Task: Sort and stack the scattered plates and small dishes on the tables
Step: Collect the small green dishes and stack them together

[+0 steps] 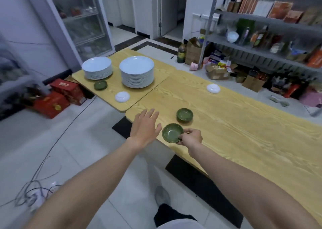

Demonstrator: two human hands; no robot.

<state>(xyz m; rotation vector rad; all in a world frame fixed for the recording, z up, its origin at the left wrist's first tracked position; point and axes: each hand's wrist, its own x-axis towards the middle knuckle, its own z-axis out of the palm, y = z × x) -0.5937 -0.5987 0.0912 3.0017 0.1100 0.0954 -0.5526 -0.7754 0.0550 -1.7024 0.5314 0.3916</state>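
While pinched at its rim, green dish [171, 133]: held by the right grip [191, 138] over the counter [244, 141] edge.
Left grip [144, 126]: fingers spread, nothing held, just left of the green dish.
Second green dish [184, 115]: set on the counter, just beyond the green dish.
Tall plate stack [136, 71]: far beyond the green dish, leftward.

Green dishes [172, 133], white plates [136, 71], wood-grain tables [244, 133].

Right hand [191, 138] fingertips behind green dish [171, 133].
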